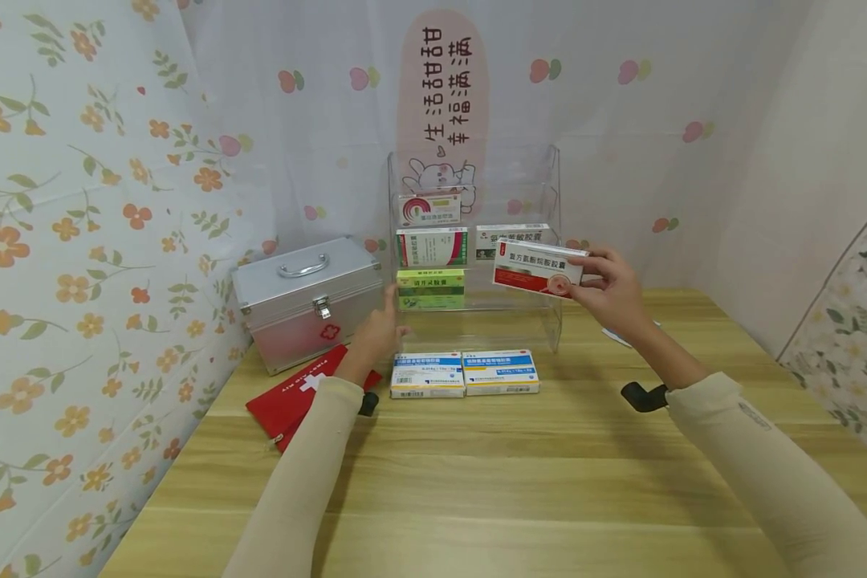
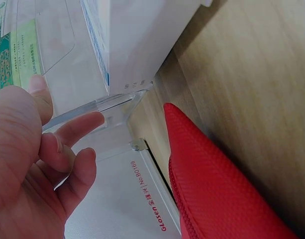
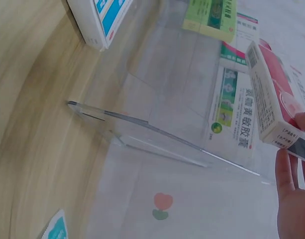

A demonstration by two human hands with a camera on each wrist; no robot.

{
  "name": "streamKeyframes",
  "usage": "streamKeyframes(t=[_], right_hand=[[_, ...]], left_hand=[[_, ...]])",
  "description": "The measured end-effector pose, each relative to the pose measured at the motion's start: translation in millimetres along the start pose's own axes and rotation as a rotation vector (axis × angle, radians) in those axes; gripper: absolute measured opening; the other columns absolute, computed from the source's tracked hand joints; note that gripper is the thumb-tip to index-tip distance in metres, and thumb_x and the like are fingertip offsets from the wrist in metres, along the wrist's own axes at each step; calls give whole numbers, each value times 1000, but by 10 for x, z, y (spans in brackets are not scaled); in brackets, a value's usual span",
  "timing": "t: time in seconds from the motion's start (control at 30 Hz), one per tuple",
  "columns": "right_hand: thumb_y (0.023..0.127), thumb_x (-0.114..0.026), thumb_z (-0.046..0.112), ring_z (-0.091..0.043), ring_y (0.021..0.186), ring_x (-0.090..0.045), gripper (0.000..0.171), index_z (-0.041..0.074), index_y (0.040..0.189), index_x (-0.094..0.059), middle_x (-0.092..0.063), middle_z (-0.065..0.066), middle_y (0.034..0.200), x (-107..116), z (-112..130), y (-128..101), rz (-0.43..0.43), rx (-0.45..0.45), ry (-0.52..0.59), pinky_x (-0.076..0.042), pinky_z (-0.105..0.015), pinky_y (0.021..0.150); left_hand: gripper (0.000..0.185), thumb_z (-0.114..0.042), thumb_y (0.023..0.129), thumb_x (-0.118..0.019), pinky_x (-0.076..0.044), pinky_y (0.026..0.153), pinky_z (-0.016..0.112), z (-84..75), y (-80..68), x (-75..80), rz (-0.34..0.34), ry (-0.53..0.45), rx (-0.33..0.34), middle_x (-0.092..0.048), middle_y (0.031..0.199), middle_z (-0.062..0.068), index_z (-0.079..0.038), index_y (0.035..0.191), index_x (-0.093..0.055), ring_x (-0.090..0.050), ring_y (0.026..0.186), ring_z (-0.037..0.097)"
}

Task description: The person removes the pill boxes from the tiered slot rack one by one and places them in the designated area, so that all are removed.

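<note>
With your right hand (image 1: 610, 291) pinching the red-and-white medicine box (image 1: 540, 268) in front of the clear rack's (image 1: 553, 172) right side, keep it level while your relaxed, empty left hand (image 1: 381, 327) steadies the rack's left edge.

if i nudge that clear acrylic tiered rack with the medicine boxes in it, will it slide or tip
The clear acrylic tiered rack probably slides rather than tips: its flat side panels stand on the smooth wooden table. It looks rigid but light. The green medicine box only leans in its tier, so it may shift. The left hand at its left edge could steady it.
</note>
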State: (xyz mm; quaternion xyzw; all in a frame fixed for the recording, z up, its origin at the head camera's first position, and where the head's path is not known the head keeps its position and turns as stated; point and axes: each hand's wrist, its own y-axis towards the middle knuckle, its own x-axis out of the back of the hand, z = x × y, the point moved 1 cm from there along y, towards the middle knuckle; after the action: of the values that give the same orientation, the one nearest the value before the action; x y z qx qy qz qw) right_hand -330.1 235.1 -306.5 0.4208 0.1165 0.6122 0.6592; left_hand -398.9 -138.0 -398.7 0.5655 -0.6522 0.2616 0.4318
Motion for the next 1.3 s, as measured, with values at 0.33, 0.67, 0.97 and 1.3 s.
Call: streamKeyframes(t=[0.33,0.67,0.97,1.3], right_hand=[[87,-66,-12,-17,103,-56,39,-14,125,-59,-48,-21,126,72,-228,-82,-13,-70,12,-49,-10,80],[87,-66,-14,-8,101,-60,42,-15,127,-57,-54,-9,118,181,-326,-295,-19,-82,160,-52,-14,77],[90,-63,-10,-4,99,-64,41,-13,130,-55,-52,0,126,314,-485,-537,43,-218,265,-55,-18,73],[94,-67,5,0,95,-64,44,-5,135,-56,-52,-2,129,426,-616,-668,131,-401,161,-55,-19,74]], left_hand=[[87,-13,98,-63,-43,45,27,6,-18,16,-11,24,-13,-61,68,5,-24,154,3,-52,48,20],[88,-13,98,-63,-43,44,26,6,-5,-4,-2,-18,-18,-65,74,6,-25,154,3,-53,49,20],[88,-14,97,-64,-42,43,26,-8,-26,-3,-4,-8,-19,-61,68,6,-24,154,2,-51,47,20],[90,-15,97,-64,-44,44,26,-10,-17,2,-14,8,-15,-64,72,6,-24,155,4,-53,49,21]])
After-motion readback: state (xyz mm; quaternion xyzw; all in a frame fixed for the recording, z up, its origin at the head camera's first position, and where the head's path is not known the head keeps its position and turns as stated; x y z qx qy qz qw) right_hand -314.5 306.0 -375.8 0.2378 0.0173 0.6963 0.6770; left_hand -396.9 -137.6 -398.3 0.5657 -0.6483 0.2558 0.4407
